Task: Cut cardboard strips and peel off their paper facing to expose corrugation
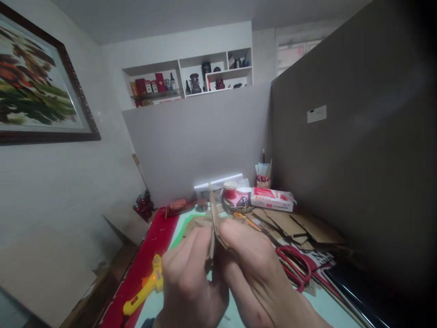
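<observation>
My left hand (191,264) and my right hand (251,255) meet in front of me above the table, fingers closed from both sides on a piece of cardboard (214,212). Its narrow edge points toward me and stands upright between the hands; most of its face is hidden by my fingers. To the left of my left hand lies a yellow glue gun (146,289). Red-handled scissors (295,266) rest to the right of my right hand. Beyond the hands, an orange-handled tool (247,221) lies on the table.
Flat cardboard pieces (287,223) cover the table's right side, near a black glossy object (355,291). At the back stand a pack of tissues (273,199), a white-lidded tub (230,190) and a pen holder (263,182). Grey partitions (205,146) enclose the back and right.
</observation>
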`<state>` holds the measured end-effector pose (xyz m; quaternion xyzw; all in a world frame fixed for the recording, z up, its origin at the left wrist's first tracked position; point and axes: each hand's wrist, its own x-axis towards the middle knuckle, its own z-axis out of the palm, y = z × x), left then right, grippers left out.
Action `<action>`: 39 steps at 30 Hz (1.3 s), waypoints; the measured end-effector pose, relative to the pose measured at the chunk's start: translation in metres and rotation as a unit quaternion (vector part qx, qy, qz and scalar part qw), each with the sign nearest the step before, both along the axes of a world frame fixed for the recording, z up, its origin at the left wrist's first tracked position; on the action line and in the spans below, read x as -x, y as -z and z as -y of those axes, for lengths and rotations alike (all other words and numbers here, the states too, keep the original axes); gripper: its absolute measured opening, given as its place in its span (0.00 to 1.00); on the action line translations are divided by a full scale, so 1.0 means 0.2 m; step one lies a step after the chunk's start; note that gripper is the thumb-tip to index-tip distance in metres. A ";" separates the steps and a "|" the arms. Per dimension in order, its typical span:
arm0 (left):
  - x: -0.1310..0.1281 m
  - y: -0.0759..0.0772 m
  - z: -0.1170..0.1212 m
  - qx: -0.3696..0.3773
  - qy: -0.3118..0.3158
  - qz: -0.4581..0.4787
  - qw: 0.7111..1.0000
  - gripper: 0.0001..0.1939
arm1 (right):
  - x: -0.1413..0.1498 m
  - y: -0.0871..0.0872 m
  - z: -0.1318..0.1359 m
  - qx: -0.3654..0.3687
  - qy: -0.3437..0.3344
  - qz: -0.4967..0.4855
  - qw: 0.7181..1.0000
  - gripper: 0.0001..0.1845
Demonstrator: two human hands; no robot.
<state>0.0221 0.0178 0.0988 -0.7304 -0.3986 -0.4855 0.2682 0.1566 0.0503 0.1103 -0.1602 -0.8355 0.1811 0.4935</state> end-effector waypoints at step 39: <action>0.03 -0.05 0.01 0.116 0.040 0.068 0.990 0.06 | -0.08 -0.03 -0.03 0.016 0.004 0.104 0.994 0.14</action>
